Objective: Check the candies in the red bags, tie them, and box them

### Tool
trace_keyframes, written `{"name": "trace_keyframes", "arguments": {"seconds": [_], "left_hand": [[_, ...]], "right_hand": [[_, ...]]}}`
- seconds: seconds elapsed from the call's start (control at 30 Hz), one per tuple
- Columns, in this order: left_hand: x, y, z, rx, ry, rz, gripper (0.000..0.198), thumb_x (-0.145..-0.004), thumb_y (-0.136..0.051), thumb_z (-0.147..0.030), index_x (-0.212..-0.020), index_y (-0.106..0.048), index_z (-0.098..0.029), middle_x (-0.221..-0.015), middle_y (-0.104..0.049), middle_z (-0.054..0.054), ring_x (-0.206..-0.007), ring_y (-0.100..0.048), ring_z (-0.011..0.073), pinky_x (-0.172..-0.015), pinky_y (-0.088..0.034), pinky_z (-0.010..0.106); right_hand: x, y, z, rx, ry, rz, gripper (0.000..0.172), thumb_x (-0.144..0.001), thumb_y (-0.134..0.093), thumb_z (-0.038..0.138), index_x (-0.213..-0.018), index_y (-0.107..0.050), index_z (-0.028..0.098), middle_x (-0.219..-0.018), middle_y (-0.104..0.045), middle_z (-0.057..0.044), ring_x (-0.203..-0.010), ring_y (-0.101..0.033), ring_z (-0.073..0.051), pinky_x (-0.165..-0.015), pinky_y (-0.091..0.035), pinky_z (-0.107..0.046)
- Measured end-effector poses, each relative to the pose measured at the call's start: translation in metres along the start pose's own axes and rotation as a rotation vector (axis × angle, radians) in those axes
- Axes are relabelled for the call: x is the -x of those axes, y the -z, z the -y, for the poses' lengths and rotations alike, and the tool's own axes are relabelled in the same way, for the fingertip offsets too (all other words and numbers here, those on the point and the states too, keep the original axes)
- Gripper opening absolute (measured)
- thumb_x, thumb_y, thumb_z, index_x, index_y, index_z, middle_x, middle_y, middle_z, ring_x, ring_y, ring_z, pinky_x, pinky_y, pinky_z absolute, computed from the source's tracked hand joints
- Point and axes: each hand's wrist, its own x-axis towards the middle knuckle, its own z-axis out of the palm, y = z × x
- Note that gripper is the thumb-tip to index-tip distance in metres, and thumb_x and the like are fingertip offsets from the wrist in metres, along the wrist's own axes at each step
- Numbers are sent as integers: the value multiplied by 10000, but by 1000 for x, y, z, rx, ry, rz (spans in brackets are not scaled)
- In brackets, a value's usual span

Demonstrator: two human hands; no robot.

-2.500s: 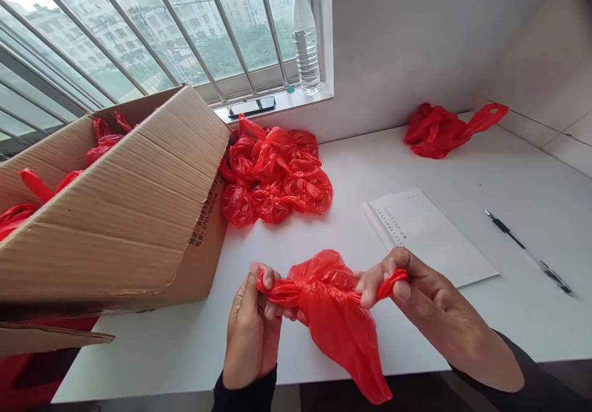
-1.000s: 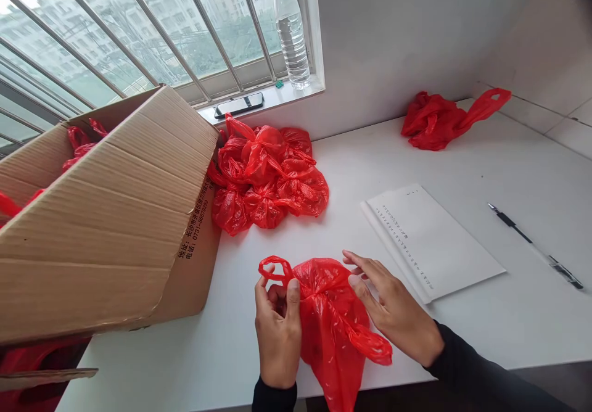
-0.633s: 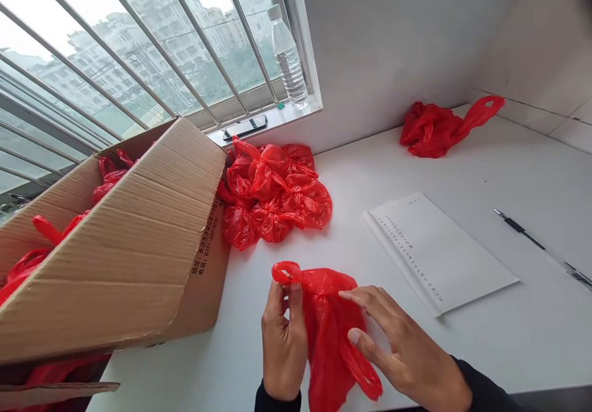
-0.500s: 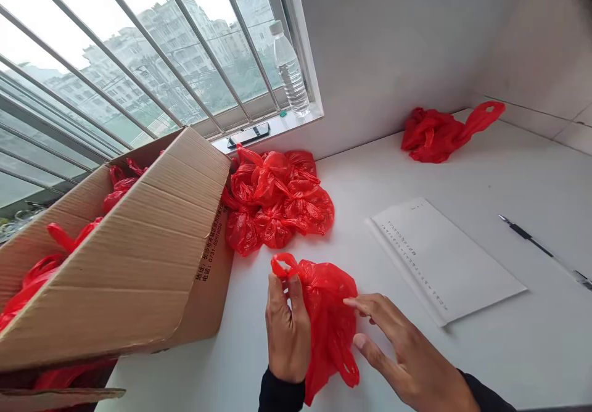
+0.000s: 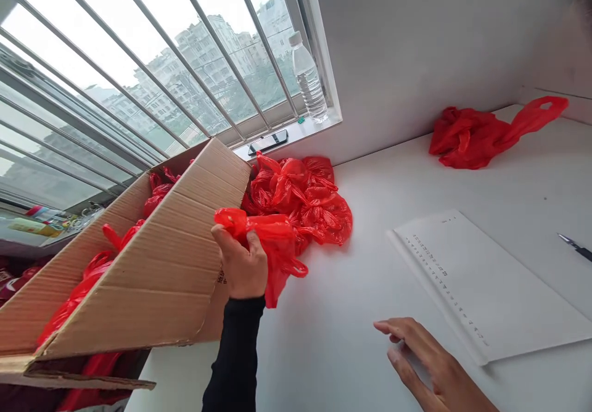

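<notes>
My left hand point(image 5: 241, 265) is closed on a knotted red plastic bag point(image 5: 271, 242) and holds it up beside the flap of the cardboard box point(image 5: 152, 264), just in front of the pile of tied red bags point(image 5: 305, 196) on the white table point(image 5: 351, 313). My right hand point(image 5: 430, 369) hovers low over the table at the bottom right, fingers stretched out and holding nothing.
The tilted box holds several red bags point(image 5: 111, 245). A loose red bag point(image 5: 481, 134) lies at the back right. A paper sheet point(image 5: 481, 276) and a pen point(image 5: 576, 248) lie on the right. A water bottle point(image 5: 309, 79) and a phone point(image 5: 268, 142) sit on the window sill.
My right hand let go of the bag and drew back over the table. My left hand lifted the knotted bag up and away toward the pile and box. The view tilted upward.
</notes>
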Motion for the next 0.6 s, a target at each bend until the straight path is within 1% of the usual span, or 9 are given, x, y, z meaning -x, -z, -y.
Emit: {"name": "trace_keyframes", "arguments": {"seconds": [0.07, 0.1, 0.17, 0.23, 0.3, 0.37, 0.47, 0.53, 0.6], "left_hand": [[-16, -13, 7, -64, -81, -14, 569, -864, -542, -242, -1380, -354, -92, -1406, -480, 253, -1348, -475, 358, -1133, -363, 543], [-18, -20, 9, -87, -122, -6, 635, -854, -568, -250, -1423, -342, -80, -1475, -431, 260, -1413, -408, 361, -1167, -328, 531], [-10, -33, 9, -110, -179, -7, 738, -844, -607, -283, -1492, -321, -76, -1557, -362, 252, -1469, -334, 371, -1196, -291, 525], [4, -43, 8, -109, -179, -52, 757, -846, -620, -318, -1517, -357, -86, -1549, -388, 251, -1454, -340, 428, -1180, -277, 598], [14, -51, 13, -89, -134, -94, 621, -844, -624, -343, -1406, -545, -91, -1452, -495, 273, -1389, -384, 524, -1120, -256, 725], [12, -63, 28, -119, -95, -69, 496, -837, -632, -391, -1265, -680, -146, -1396, -579, 232, -1317, -476, 537, -1069, -345, 733], [-5, -85, 62, -144, -90, -9, 534, -796, -666, -437, -1269, -684, -191, -1459, -558, 199, -1309, -502, 530, -1062, -384, 712], [-18, -99, 82, -152, -86, 40, 553, -794, -664, -421, -1302, -656, -203, -1512, -515, 179, -1337, -493, 499, -1094, -380, 664], [-29, -109, 95, -145, -53, 79, 547, -791, -648, -384, -1309, -638, -211, -1552, -474, 156, -1374, -467, 468, -1133, -348, 626]], "right_hand": [[-2, 0, -1, 16, 53, 0, 308, -1012, -483, 397, -1304, -579, 388, -1282, -645, -27, -1076, -696, -181, -669, -622, -196], [-3, 1, 0, 19, 81, -23, 301, -1005, -496, 377, -1294, -580, 396, -1256, -658, -19, -1052, -703, -181, -734, -630, -220], [-4, 9, 6, 24, 126, -80, 296, -993, -515, 328, -1268, -589, 411, -1199, -679, 1, -993, -712, -173, -847, -620, -258], [-6, 27, 17, 40, 150, -90, 310, -979, -533, 282, -1254, -601, 409, -1171, -687, 10, -965, -709, -163, -866, -610, -255], [-11, 53, 32, 58, 127, -86, 304, -982, -532, 273, -1251, -610, 390, -1181, -683, 7, -962, -699, -154, -866, -602, -249], [-22, 86, 45, 71, 75, -136, 269, -1004, -507, 319, -1246, -615, 363, -1203, -672, -4, -964, -686, -151, -894, -591, -269], [-50, 142, 49, 97, 8, -281, 278, -1013, -494, 412, -1240, -621, 314, -1216, -667, -31, -1012, -667, -171, -920, -580, -330], [-81, 180, 38, 129, -17, -373, 312, -1004, -498, 421, -1247, -618, 267, -1188, -677, -59, -1046, -660, -190, -916, -579, -362], [-118, 217, 20, 239, -11, -489, 322, -985, -513, 375, -1247, -617, 220, -1158, -682, -85, -1055, -657, -201, -875, -585, -359]]}}
